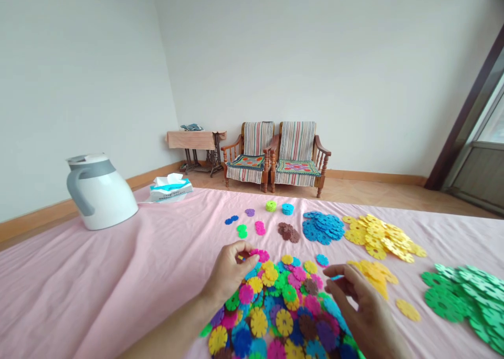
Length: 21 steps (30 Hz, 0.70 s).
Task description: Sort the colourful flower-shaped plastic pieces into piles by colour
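Observation:
My left hand (229, 270) is closed in a pinch at the far left edge of a mixed pile of notched plastic discs (284, 322). Its thumb and forefinger grip a pink notched disc (261, 255). On the pile's right side, my right hand (352, 293) has its fingers curled, with a blue notched disc (336, 277) showing between forefinger and thumb. Just beyond the pile lie small groups of brown discs (289, 232), pink discs (260, 228) and bright green discs (242, 231). A single blue disc (322, 260) lies between the hands, farther out.
Blue discs (323, 228), yellow discs (381, 237), orange-yellow discs (374, 276) and green discs (468, 301) form heaps on the pink cloth (118, 280). Lime discs (271, 206) and light-blue discs (287, 209) are stacked. A white jug (104, 196) and tissue box (170, 189) stand left.

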### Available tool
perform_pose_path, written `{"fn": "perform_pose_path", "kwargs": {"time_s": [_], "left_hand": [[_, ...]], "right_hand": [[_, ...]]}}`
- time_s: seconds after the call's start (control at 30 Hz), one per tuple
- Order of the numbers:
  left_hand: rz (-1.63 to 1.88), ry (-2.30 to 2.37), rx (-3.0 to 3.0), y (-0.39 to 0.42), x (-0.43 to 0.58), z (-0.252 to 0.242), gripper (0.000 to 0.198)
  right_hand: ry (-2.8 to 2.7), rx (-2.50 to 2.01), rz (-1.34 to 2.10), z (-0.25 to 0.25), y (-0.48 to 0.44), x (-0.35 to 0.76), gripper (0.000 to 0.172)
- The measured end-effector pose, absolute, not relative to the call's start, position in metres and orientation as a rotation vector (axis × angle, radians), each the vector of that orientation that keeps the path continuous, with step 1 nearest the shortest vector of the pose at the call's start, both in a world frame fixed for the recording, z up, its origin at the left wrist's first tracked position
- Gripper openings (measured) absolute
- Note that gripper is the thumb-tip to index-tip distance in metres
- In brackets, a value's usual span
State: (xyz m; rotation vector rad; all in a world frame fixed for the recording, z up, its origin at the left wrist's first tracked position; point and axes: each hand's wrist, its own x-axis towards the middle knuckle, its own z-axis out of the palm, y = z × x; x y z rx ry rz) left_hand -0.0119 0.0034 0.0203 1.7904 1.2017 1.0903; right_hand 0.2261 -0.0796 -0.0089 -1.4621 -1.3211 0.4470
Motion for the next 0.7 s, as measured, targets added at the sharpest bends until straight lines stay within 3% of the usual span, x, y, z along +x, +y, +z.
{"fn": "perform_pose_path", "kwargs": {"time_s": [0.33,0.7], "left_hand": [[1.028,1.589,2.018,0.102,0.008,0.004,0.007],[0.868,1.795,2.180,0.122,0.019,-0.004,0.008]], "right_hand": [[-1.299,-1.559,0.398,-0.031,-0.076,0.255,0.027],[-1.377,-1.630,0.393,-0.038,-0.075,0.262,0.021]]}}
